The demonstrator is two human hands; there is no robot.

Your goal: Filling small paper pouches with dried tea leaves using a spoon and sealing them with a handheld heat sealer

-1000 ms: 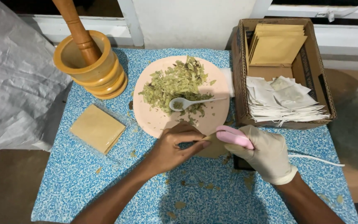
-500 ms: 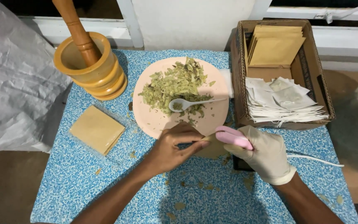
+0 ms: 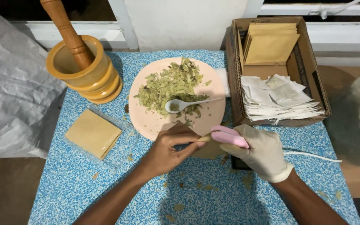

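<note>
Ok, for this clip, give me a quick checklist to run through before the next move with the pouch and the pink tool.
1. Left hand pinches the tan pouch at its edge: ok.
2. Gloved right hand grips the pink tool: ok.
3. Tool set on the pouch's edge: cannot tell, fingers hide it.
4. White cord lies free on the table: ok.
5. White spoon rests in the leaves on the pink plate: ok.
6. Pouch filled: cannot tell.
</note>
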